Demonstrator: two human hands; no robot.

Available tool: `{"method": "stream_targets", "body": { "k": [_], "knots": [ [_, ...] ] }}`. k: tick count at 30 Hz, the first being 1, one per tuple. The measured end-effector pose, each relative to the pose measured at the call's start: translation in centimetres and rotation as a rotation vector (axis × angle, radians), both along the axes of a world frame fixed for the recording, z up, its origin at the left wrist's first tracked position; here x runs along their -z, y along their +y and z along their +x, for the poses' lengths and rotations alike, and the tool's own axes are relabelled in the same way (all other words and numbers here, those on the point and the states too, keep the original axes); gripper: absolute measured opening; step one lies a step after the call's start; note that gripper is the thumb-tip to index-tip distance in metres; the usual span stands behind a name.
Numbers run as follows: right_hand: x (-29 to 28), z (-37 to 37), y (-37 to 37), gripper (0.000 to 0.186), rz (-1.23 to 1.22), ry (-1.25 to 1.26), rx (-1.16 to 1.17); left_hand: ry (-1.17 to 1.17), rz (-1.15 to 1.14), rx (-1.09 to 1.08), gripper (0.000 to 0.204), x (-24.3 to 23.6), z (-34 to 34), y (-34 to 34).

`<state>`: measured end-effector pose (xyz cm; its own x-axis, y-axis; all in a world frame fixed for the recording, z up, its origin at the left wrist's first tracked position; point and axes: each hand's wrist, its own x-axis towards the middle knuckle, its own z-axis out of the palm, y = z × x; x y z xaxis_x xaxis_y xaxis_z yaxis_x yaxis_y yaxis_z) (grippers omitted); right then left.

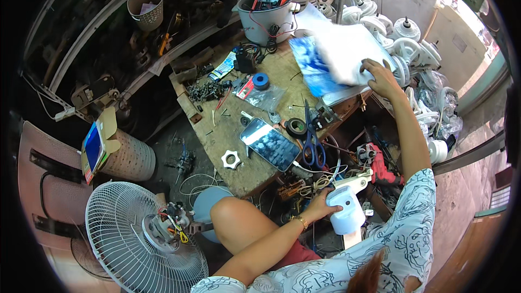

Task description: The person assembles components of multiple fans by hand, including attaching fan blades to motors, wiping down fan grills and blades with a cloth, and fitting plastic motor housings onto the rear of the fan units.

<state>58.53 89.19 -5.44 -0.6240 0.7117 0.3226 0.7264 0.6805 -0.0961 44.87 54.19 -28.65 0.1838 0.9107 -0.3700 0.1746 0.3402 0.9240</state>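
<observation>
1. My left hand [320, 204] is wrapped around a pale blue fan housing [346, 211], down low near my knee and just past the near edge of the bench [228, 135]. Fingers are closed on its left side, so that's a firm hold.
2. My right hand [380, 76] is way out at the far right, flat on a white sheet [347, 49] that looks like plastic or paper. It's blurry there, so I can't tell if I'm pinching it or just pressing on it.
3. The housing stands roughly upright, long axis running near to far, with a white bracket [355, 180] sticking out of its far end. It's right at my left hand and well apart from my right, so the left is clearly the nearer one.
4. Between the two hands on the bench: blue-handled scissors [313, 141], a roll of black tape [296, 127], and a phone [270, 144] lying face up.
5. A white nut [231, 159] sits near the bench's near edge, left of the phone.
6. On the floor to my near left is a fan guard [135, 239] with the motor exposed.
</observation>
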Motion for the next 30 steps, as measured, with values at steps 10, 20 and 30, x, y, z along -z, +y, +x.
{"method": "stream_targets", "body": {
  "k": [10,20,30],
  "knots": [
    [-0.1,-10.6,-9.9,0.048,-0.228,0.522,-0.052,-0.043,0.042,-0.016,0.087,0.4,0.1,-0.2],
    [5.5,-20.8,-23.0,0.126,-0.121,-0.133,-0.18,-0.096,0.111,0.006,0.082,2.1,-0.2,-0.4],
    [0.9,-18.1,-23.0,0.124,-0.293,0.028,-0.155,0.01,0.12,0.078,0.084,1.6,0.2,-0.8]
  ]
}}
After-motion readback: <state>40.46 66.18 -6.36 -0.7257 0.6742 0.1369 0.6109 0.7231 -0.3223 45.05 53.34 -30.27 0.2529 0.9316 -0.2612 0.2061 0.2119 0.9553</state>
